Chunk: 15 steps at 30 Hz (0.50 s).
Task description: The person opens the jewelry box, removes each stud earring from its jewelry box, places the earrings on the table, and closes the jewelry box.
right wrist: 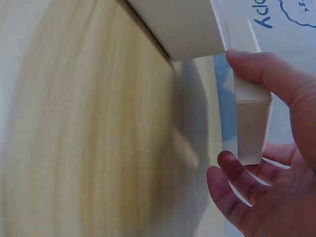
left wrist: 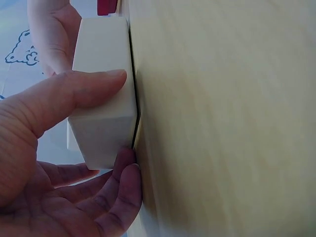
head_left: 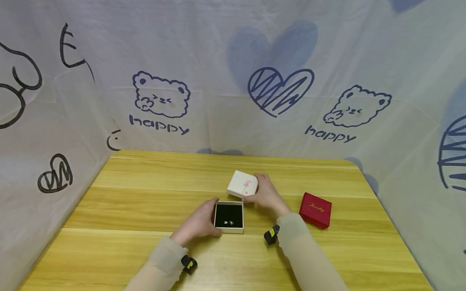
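Under both forearms runs the wooden table (head_left: 127,210), its pale grain smooth enough, I judge, that a light box would slide on it if nudged; behind the hands hangs a printed cloth backdrop (head_left: 218,60) with bears and hearts.

Just outside the right hand sits a shut red box (head_left: 315,209), untouched and a little apart from the wrist.

Between the two hands, nearest the left, rests the open box base (head_left: 229,217), white-walled with a black insert; the left hand (head_left: 198,223) grips it by its side, thumb on the upper wall and fingers curled at the lower edge, as the left wrist view shows (left wrist: 103,113). It looks like thin stiff card, light and easily dented, so a hold on the opposite side walls near the corners seems safest.

Beyond the base, the right hand (head_left: 265,195) pinches the white lid (head_left: 242,184), lifted and tilted, thumb on one wall and fingers under the other (right wrist: 249,123); it is likely near weightless, and a squeeze mid-wall could bow it.

Smallest, two tiny pale earrings (head_left: 228,222) lie on the black insert, beside the left fingertips; probably delicate and prone to slip if the base tips.
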Motion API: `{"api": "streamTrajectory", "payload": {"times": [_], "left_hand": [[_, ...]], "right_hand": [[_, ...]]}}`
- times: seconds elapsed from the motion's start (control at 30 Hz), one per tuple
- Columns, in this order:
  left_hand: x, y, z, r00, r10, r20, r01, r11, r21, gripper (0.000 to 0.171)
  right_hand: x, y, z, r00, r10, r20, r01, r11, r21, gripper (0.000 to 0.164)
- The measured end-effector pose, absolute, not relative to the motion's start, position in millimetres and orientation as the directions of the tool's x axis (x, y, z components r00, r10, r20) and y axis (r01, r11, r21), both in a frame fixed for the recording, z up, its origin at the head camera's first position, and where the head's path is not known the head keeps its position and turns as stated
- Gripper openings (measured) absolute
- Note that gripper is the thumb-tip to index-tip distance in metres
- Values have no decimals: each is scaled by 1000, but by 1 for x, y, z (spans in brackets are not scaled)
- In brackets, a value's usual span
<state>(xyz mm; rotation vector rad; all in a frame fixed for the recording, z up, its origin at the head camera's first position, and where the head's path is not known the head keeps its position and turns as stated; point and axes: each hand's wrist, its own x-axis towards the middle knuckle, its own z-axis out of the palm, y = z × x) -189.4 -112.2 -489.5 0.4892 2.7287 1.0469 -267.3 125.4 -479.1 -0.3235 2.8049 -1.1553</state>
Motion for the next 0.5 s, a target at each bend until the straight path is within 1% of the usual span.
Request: {"api": "streamTrajectory", "payload": {"times": [0.13, 0.5], "left_hand": [[-189, -113, -490, -931, 361, -53, 234, 702, 673, 104], [-189, -112, -488, -932, 359, -58, 230, 707, 669, 105]], "right_hand": [[-272, 126, -480, -978, -210, 3, -151, 693, -705, 96], [-277, 124, -489, -975, -223, 2, -166, 719, -675, 98]]}}
